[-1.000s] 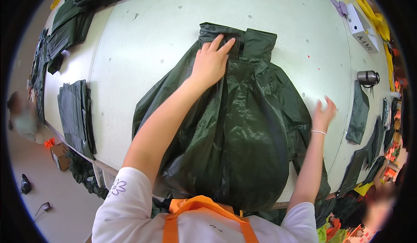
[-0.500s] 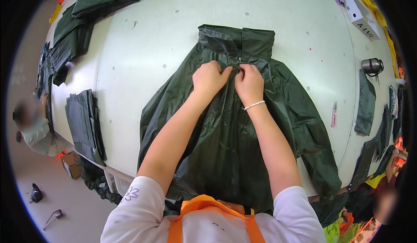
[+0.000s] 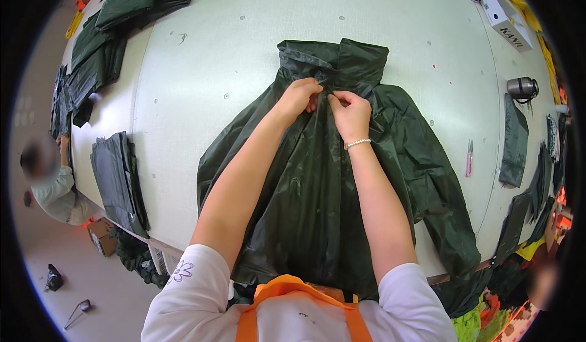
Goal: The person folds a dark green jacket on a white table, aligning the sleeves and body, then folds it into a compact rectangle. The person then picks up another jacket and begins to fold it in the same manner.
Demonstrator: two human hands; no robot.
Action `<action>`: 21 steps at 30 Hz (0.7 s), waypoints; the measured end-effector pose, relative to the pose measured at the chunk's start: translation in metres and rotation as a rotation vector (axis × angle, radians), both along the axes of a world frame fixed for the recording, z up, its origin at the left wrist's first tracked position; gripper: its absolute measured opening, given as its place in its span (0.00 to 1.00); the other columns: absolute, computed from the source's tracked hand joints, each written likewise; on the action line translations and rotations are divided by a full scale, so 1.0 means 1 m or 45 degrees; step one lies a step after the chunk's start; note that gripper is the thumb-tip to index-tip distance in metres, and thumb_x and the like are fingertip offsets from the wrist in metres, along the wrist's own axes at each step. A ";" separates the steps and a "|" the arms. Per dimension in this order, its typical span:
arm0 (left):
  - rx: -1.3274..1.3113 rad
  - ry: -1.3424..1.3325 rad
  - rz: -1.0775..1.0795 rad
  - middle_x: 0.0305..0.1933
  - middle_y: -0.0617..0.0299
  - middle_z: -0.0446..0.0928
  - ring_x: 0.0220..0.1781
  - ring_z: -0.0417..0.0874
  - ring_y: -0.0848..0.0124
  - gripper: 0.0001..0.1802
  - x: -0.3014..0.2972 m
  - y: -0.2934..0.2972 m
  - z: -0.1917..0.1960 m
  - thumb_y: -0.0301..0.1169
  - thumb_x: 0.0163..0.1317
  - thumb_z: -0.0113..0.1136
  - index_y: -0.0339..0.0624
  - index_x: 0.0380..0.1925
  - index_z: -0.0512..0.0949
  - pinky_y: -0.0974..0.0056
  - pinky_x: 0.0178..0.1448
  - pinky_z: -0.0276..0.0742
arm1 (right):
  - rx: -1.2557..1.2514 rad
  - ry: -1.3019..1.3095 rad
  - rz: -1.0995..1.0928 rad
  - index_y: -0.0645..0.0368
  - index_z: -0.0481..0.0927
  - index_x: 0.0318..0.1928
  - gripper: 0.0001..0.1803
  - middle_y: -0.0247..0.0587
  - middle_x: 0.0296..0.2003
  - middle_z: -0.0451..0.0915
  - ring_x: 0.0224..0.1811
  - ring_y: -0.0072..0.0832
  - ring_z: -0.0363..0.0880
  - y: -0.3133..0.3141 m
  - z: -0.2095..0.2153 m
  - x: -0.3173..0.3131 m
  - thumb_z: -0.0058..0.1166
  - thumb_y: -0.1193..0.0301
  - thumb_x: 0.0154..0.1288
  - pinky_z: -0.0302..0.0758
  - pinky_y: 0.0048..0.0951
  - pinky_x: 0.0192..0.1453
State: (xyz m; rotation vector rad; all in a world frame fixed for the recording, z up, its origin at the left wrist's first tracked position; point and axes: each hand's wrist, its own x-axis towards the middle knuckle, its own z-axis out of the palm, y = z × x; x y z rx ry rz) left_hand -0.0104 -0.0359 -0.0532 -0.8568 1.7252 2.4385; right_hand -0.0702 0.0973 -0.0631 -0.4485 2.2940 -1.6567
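Observation:
Spread over the table in front of me is a dark green rain jacket [image 3: 299,220], its collar [image 3: 360,61] pointing away and one sleeve hanging over the near edge at right. Just under the collar, at the top of the front zipper, my left hand [image 3: 300,96] pinches the jacket fabric with curled fingers. My right hand [image 3: 351,113], with a beaded bracelet at the wrist, pinches the front edge close beside it. The fingertips almost meet, and they hide the small part of the zipper between them.
Folded dark green garments [image 3: 119,180] lie at the table's left edge, with a larger pile [image 3: 143,3] at far left. Pink-handled snips [image 3: 469,159], a steel flask [image 3: 522,90] and a white box [image 3: 505,18] sit at right. A co-worker [image 3: 55,186] is at the left.
My left hand has turned and lifted the left front edge of the jacket near the collar. The collar's left half now folds and gapes. My right hand has barely moved.

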 end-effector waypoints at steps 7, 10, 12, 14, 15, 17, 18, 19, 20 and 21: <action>0.070 0.008 0.107 0.18 0.72 0.63 0.18 0.63 0.80 0.07 0.002 0.007 -0.009 0.31 0.61 0.50 0.48 0.23 0.69 0.73 0.22 0.57 | -0.024 0.271 0.069 0.66 0.81 0.32 0.06 0.48 0.28 0.81 0.29 0.39 0.80 -0.002 -0.007 0.009 0.56 0.78 0.53 0.75 0.30 0.35; -0.048 0.051 0.143 0.18 0.72 0.61 0.17 0.60 0.80 0.07 -0.001 0.015 -0.006 0.31 0.61 0.50 0.48 0.23 0.69 0.73 0.21 0.54 | 0.027 0.470 0.077 0.64 0.80 0.31 0.05 0.49 0.29 0.79 0.31 0.47 0.77 -0.003 -0.009 0.010 0.53 0.79 0.53 0.74 0.36 0.36; -0.143 0.024 0.057 0.19 0.69 0.65 0.18 0.65 0.79 0.08 -0.005 0.013 -0.011 0.32 0.62 0.50 0.44 0.26 0.70 0.72 0.22 0.59 | 0.103 0.491 0.080 0.64 0.79 0.31 0.05 0.50 0.29 0.79 0.32 0.47 0.77 -0.004 -0.011 0.008 0.52 0.78 0.53 0.74 0.38 0.37; -0.419 -0.003 -0.033 0.20 0.67 0.68 0.19 0.67 0.78 0.08 -0.008 0.016 -0.015 0.33 0.63 0.50 0.41 0.28 0.71 0.72 0.23 0.63 | 0.205 0.550 0.092 0.65 0.79 0.31 0.05 0.50 0.28 0.79 0.29 0.44 0.79 -0.004 -0.011 0.007 0.52 0.79 0.53 0.74 0.35 0.35; -0.745 0.050 -0.039 0.22 0.64 0.71 0.22 0.72 0.75 0.10 -0.007 0.011 -0.037 0.34 0.64 0.51 0.37 0.31 0.71 0.70 0.27 0.69 | 0.241 0.551 0.156 0.63 0.78 0.34 0.07 0.51 0.29 0.79 0.32 0.48 0.78 -0.004 -0.008 0.008 0.51 0.78 0.53 0.74 0.38 0.38; -1.069 0.161 0.019 0.23 0.58 0.73 0.25 0.75 0.68 0.11 0.009 0.039 -0.023 0.34 0.62 0.54 0.35 0.32 0.71 0.65 0.31 0.71 | 0.221 0.686 0.177 0.63 0.78 0.38 0.10 0.51 0.29 0.79 0.33 0.49 0.77 0.017 -0.011 0.018 0.52 0.79 0.52 0.74 0.39 0.39; -1.239 0.233 0.064 0.24 0.55 0.73 0.26 0.77 0.64 0.12 0.017 0.050 -0.011 0.34 0.61 0.55 0.34 0.33 0.70 0.63 0.32 0.73 | 0.223 0.748 0.179 0.64 0.77 0.38 0.11 0.51 0.29 0.79 0.33 0.50 0.77 0.027 -0.009 0.026 0.52 0.79 0.52 0.74 0.39 0.39; -1.563 0.296 0.194 0.25 0.54 0.74 0.26 0.77 0.61 0.13 0.037 0.063 -0.001 0.34 0.60 0.56 0.35 0.35 0.71 0.61 0.33 0.73 | 0.258 0.499 0.199 0.63 0.77 0.37 0.10 0.51 0.29 0.78 0.32 0.50 0.77 0.045 -0.001 0.048 0.54 0.78 0.51 0.75 0.40 0.38; -1.893 0.367 0.335 0.26 0.52 0.75 0.27 0.78 0.58 0.13 0.066 0.079 0.014 0.34 0.59 0.58 0.36 0.37 0.71 0.59 0.34 0.74 | 0.277 0.252 0.216 0.62 0.77 0.36 0.09 0.51 0.28 0.78 0.31 0.49 0.77 0.068 0.011 0.077 0.56 0.77 0.51 0.75 0.42 0.38; -1.693 0.090 0.178 0.25 0.52 0.76 0.27 0.79 0.56 0.13 0.097 0.100 0.038 0.36 0.58 0.58 0.37 0.35 0.73 0.57 0.34 0.75 | 0.269 0.114 0.224 0.62 0.77 0.36 0.09 0.50 0.27 0.78 0.29 0.46 0.78 0.090 0.018 0.101 0.57 0.76 0.52 0.75 0.39 0.36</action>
